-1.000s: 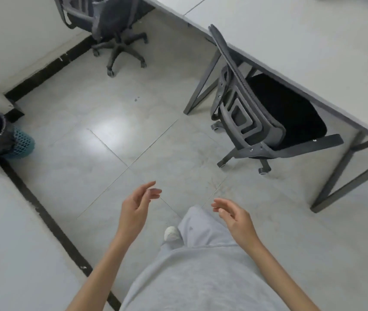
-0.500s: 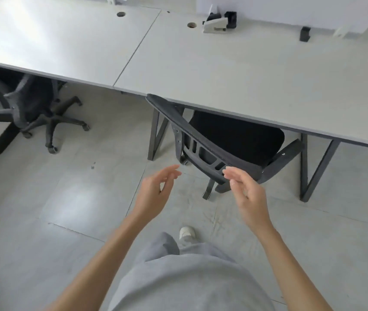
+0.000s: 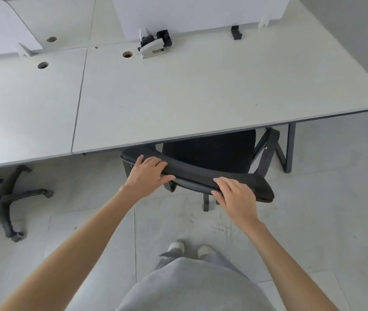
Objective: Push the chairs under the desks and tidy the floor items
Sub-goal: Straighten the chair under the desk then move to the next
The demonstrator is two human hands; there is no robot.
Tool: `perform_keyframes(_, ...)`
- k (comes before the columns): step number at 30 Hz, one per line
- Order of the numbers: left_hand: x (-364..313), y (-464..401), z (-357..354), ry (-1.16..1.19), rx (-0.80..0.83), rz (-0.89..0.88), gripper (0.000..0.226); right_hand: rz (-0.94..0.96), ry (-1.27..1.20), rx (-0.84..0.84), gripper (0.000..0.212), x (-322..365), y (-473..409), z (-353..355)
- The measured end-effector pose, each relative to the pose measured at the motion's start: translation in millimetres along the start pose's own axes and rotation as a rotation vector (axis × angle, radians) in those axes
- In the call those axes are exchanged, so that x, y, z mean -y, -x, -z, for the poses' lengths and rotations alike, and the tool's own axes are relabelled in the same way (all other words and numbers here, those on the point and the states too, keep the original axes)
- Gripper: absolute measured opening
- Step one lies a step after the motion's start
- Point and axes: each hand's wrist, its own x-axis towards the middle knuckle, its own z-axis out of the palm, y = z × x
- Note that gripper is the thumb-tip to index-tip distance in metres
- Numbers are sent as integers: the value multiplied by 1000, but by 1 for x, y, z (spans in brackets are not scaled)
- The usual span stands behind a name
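Both hands grip the top edge of the black chair's backrest [image 3: 201, 173]: left hand [image 3: 148, 176] near its left end, right hand [image 3: 234, 195] toward the right end. The chair seat sits partly under the front edge of the white desk [image 3: 178, 93]; a second chair [image 3: 3, 198] is at the left under the neighbouring desk.

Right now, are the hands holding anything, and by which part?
Both the left hand and the right hand grip the black office chair by the top edge of its backrest.
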Motion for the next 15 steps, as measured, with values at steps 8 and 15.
perform_keyframes(8, 16, -21, -5, 54, -31, -230, 87, 50, 93, -74, 48, -26, 1, -2)
perform_keyframes(15, -36, -22, -21, 139, -68, -207, 51, 56, 109, 7, 57, -83, 11, 18)
